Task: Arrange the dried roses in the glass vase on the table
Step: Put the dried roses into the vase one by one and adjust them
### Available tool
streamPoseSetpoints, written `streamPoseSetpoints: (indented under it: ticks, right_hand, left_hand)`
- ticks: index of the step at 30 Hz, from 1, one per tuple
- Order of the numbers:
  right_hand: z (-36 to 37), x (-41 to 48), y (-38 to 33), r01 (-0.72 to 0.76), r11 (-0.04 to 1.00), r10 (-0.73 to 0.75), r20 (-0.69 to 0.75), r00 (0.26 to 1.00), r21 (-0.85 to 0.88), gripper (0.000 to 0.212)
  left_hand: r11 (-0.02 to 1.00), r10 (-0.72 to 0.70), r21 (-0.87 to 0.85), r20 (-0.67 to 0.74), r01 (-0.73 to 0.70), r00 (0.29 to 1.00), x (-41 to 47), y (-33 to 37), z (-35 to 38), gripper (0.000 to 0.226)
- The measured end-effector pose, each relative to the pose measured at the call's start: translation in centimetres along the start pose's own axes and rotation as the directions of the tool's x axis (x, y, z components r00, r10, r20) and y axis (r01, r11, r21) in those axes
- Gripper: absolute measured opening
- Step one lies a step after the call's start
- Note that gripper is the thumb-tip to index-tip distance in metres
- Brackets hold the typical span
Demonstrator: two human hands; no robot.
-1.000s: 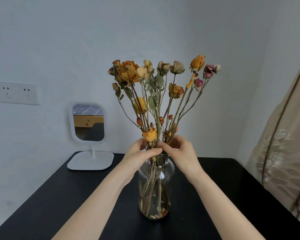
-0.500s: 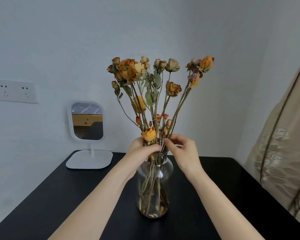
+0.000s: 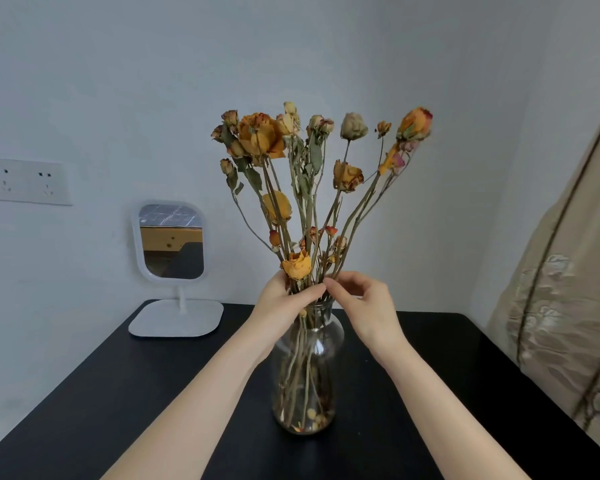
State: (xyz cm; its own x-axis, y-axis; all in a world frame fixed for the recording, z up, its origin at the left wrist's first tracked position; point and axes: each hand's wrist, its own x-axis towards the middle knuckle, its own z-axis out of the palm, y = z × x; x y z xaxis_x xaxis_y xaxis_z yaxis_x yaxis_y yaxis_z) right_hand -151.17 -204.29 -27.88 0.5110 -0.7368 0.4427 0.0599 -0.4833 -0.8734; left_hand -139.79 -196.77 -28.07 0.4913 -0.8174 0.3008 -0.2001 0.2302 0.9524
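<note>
Head view: glass vase (image 3: pixel 307 372) stands at table (image 3: pixel 84 393) ctr; dried roses (image 3: pixel 260 133) inside, stems at neck hidden behind hands. L hand (image 3: pixel 281 306) grasps stem bundle above vase neck. R hand (image 3: pixel 368 306), 3 o'clock of bundle, pinches one stem. 1 o'clock bloom blurred.

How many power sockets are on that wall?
2, side by side on the white wall plate, far left: left socket, right socket. More may lie off-frame.
</note>
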Motion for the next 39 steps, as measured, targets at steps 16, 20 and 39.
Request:
streamPoseSetpoints:
  ticks: [16, 20, 39]
  right_hand:
    - [1.7, -1.6, -0.8, 0.276, 0.855, -0.313, -0.013, 0.95, -0.44, 0.029]
    - [1.9, -1.3, -1.1, 0.219, 0.867, -0.249, -0.009, 0.968, -0.448, 0.025]
    - [0.4, -1.5, -0.3, 0.077, 0.982, -0.104, -0.154, 0.983, -0.17, 0.007]
  left_hand:
    - [0.997, -0.039, -0.072, -0.028, 0.037, 0.999, -1.2, -1.2, -2.6, 0.032]
    - [0.997, -0.05, -0.07, -0.061, 0.046, 0.997, -1.1, -1.1, -2.8, 0.021]
    - [0.995, 0.084, 0.063, -0.143, -0.076, 0.986, -1.1, -1.2, -2.5, 0.01]
